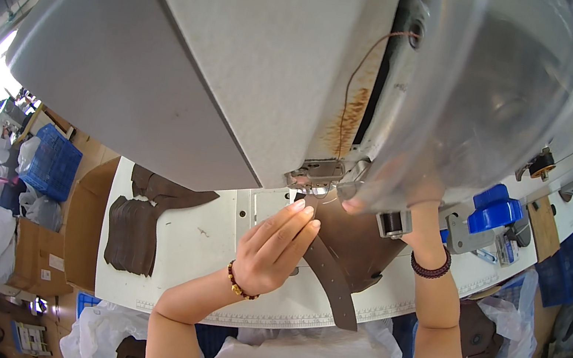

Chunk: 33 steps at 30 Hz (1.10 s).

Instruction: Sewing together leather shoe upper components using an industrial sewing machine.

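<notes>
A brown leather-like panel lies under the needle area of a sewing machine, and a brown strip with small holes along it hangs down toward the table's front edge. My left hand has its fingers pressed together, the tips on the strip's upper end close beside the presser foot. Its thumb is hidden. Behind the cloudy clear guard, my right hand holds the panel's far right part. Its thumb tip shows below the guard; the other fingers are blurred by the plastic.
Stacked brown pieces lie on the white table at the left. A blue machine part sits at the right. A cardboard box stands beyond the left edge, and plastic bags with brown pieces flank the front.
</notes>
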Each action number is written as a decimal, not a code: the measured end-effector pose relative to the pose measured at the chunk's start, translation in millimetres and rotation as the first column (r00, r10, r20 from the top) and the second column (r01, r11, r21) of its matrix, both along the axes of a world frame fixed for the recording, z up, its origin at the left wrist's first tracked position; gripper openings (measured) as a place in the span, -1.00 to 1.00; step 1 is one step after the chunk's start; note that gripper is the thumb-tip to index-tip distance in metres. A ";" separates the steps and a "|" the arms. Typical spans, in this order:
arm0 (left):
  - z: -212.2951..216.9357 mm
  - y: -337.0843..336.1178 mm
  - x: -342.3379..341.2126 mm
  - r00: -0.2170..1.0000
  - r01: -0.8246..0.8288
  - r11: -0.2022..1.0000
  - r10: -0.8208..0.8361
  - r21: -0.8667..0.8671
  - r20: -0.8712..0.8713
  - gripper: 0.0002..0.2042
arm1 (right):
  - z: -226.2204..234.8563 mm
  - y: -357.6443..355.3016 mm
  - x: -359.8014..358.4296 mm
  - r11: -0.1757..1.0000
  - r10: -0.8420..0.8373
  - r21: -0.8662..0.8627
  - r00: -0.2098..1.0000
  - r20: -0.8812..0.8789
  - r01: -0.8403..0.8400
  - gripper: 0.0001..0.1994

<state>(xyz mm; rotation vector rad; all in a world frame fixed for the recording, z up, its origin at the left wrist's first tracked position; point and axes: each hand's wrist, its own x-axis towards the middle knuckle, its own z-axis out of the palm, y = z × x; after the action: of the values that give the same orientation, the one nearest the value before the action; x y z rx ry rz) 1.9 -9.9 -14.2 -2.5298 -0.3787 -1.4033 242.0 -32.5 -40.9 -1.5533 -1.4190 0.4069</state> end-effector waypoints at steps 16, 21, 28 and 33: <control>3.3 -4.3 0.8 0.998 -0.055 0.998 0.054 -0.035 -0.033 -0.77 | 9.4 -6.9 -6.1 0.996 0.032 0.078 0.999 0.000 -0.032 -0.70; 6.3 -3.9 -0.1 0.996 -0.057 0.998 0.056 -0.008 -0.063 -0.77 | 8.0 -8.5 -7.1 0.986 0.025 0.166 1.000 -0.003 -0.025 -0.71; 14.4 -4.8 -4.8 0.987 -0.044 0.999 0.039 -0.028 -0.158 -0.68 | 4.0 -8.9 -7.3 0.970 0.121 0.222 0.988 -0.096 -0.098 -0.73; 21.2 2.9 -4.6 0.983 -0.038 0.999 0.039 0.011 -0.181 -0.66 | -0.7 5.3 3.1 0.873 -0.100 0.473 0.903 0.418 -0.122 -0.84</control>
<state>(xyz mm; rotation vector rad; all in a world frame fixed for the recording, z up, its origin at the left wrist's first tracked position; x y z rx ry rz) -2.7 -7.0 7.1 -2.6025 -0.3855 -1.1468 245.1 -27.2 -41.6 -1.2477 -1.7034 -0.3088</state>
